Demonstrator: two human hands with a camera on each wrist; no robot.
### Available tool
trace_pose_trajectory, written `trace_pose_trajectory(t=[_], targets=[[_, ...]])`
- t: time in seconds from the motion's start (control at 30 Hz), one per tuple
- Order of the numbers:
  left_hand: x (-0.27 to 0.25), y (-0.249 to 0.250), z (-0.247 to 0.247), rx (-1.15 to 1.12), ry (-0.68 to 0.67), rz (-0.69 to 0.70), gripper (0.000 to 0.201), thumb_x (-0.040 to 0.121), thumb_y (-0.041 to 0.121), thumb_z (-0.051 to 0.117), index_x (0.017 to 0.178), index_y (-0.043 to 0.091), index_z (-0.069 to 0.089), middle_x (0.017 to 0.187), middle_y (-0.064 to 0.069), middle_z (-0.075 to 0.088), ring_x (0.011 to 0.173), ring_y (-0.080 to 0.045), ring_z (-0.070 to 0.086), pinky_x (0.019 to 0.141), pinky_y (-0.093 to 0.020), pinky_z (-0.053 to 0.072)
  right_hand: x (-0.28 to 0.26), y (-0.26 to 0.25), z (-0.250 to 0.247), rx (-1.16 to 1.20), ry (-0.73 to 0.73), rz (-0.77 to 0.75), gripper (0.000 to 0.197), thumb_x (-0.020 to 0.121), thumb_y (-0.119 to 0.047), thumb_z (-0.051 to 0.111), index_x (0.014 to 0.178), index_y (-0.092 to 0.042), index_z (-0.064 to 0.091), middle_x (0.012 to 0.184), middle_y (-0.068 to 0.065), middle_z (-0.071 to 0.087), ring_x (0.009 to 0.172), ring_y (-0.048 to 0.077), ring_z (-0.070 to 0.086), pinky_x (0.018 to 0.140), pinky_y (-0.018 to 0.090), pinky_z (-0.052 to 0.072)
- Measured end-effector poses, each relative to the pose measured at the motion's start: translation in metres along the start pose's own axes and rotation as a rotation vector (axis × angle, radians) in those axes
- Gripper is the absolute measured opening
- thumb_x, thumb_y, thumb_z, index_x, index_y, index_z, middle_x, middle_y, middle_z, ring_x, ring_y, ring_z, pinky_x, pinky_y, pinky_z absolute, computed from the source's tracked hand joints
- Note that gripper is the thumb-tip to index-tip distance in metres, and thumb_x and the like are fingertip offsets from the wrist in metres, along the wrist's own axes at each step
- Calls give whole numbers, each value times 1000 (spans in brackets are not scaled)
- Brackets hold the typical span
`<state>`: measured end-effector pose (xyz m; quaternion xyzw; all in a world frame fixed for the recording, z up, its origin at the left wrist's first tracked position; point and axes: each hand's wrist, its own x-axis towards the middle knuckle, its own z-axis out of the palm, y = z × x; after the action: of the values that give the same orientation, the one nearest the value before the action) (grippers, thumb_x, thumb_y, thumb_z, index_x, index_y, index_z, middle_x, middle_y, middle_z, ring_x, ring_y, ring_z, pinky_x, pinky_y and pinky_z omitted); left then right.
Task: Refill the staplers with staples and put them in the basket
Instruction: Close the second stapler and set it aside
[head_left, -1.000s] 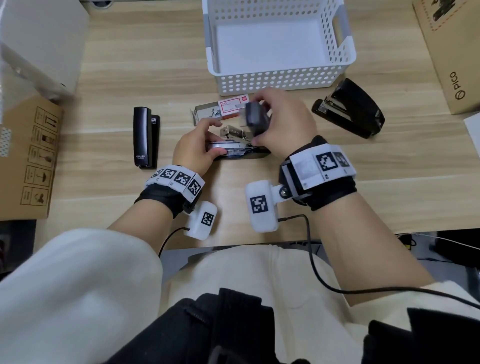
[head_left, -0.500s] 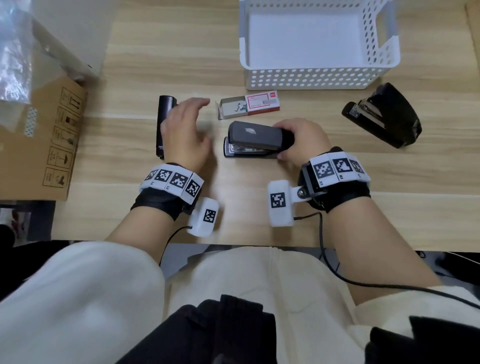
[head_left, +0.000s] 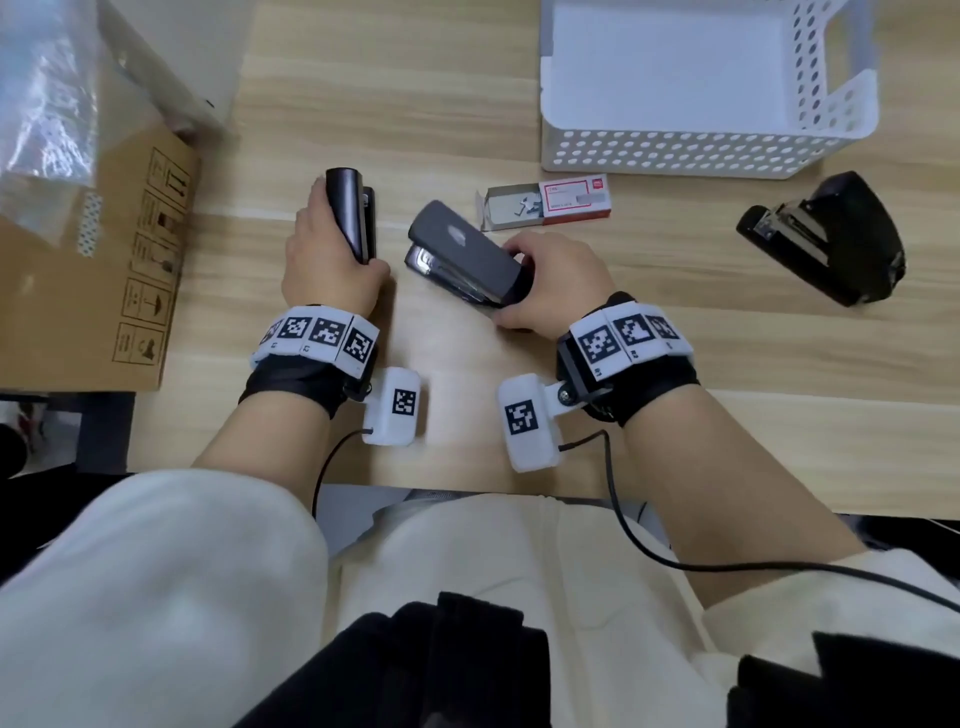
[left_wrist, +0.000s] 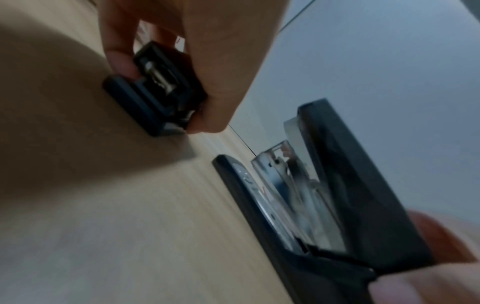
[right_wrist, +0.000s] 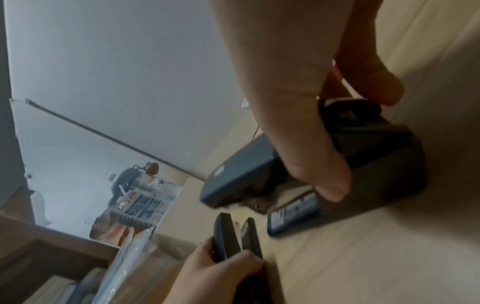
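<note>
My right hand (head_left: 550, 280) is wrapped round the hinge end of the grey stapler (head_left: 465, 254), thumb on the near side, fingers over the back. It sits mid-desk w/ its long axis running from my hand up and left, nose pointing away from the basket (head_left: 706, 150). The lid looks shut in the head view, slightly gapped in the left wrist view; can't tell if it's latched. My left hand (head_left: 327, 260) is curled round the slim black stapler (head_left: 350, 213), which lies on its side w/ its long axis pointing away from me; thumb and fingers pinch its rear end.

Basket is up and to the right of my right hand, so that hand is the nearer one by far; the grey stapler prob. has to swing right and forward to get in. Basket holds nothing I can see. The staple box (head_left: 550, 200) lies between my right hand and the basket, tray slid out left w/ a few loose staples showing. The third stapler (head_left: 826, 239) sits far right on the desk (head_left: 727, 395), untouched, just below the basket's right corner.
</note>
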<state>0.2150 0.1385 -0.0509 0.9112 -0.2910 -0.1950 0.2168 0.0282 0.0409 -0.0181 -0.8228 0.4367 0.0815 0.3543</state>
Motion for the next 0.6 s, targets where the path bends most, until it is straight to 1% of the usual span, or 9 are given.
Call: trace_pose_trajectory(t=[0.07, 0.13, 0.23, 0.27, 0.33, 0.37, 0.4, 0.5, 0.6], targets=[[8, -5, -3, 10, -13, -3, 84, 66, 16, 64, 140, 21, 25, 132, -6, 48, 120, -31, 45, 88, -47, 47, 8, -9, 7, 7, 0, -9, 56, 66, -33, 75, 116, -19, 53, 111, 5, 59, 99, 24, 56, 74, 30, 44], [14, -9, -5, 17, -31, 21, 82, 64, 18, 64, 138, 20, 28, 128, -7, 50, 117, -32, 47, 84, -48, 48, 17, -19, 14, 40, -22, 5, 66, 65, -40, 77, 120, -16, 48, 114, 7, 56, 101, 24, 55, 77, 32, 45], [21, -14, -8, -4, -76, 70, 86, 64, 19, 66, 140, 21, 26, 133, -5, 47, 120, -30, 45, 91, -47, 47, 28, -35, 21, 178, -39, 25, 87, 60, -46, 81, 130, -16, 39, 120, 5, 56, 108, 22, 54, 87, 35, 47], [23, -16, -9, -19, -102, 89, 88, 65, 20, 67, 141, 21, 24, 135, -5, 45, 123, -30, 43, 95, -46, 45, 30, -39, 22, 259, -43, 32, 89, 60, -45, 82, 131, -16, 37, 121, 4, 57, 107, 20, 56, 86, 36, 50], [28, -19, -12, -59, -162, 115, 91, 67, 22, 69, 143, 17, 21, 138, -9, 41, 126, -30, 40, 102, -45, 39, 34, -46, 25, 463, -78, 78, 83, 62, -39, 83, 128, -17, 38, 118, 4, 58, 100, 20, 62, 72, 39, 59], [30, -20, -14, -87, -193, 117, 92, 68, 21, 71, 144, 15, 20, 139, -11, 39, 127, -30, 39, 105, -44, 37, 35, -49, 26, 547, -103, 105, 80, 64, -36, 83, 127, -17, 38, 117, 5, 59, 96, 20, 64, 66, 40, 60], [31, -20, -16, -111, -218, 113, 94, 69, 20, 73, 145, 13, 18, 140, -13, 38, 128, -29, 39, 107, -43, 35, 36, -51, 27, 596, -121, 119, 80, 64, -35, 83, 128, -17, 37, 117, 5, 59, 94, 20, 66, 64, 40, 61], [33, -21, -21, -144, -288, 97, 98, 71, 17, 75, 147, 10, 13, 143, -14, 34, 132, -26, 36, 111, -40, 31, 41, -55, 32, 662, -145, 115, 84, 65, -34, 82, 133, -18, 35, 117, 5, 62, 95, 19, 67, 67, 42, 61], [33, -19, -23, -175, -329, 94, 98, 69, 25, 74, 146, 12, 16, 142, -12, 36, 130, -27, 38, 110, -44, 33, 44, -53, 34, 697, -165, 104, 87, 65, -34, 81, 136, -19, 32, 120, 4, 60, 96, 20, 67, 69, 43, 60]])
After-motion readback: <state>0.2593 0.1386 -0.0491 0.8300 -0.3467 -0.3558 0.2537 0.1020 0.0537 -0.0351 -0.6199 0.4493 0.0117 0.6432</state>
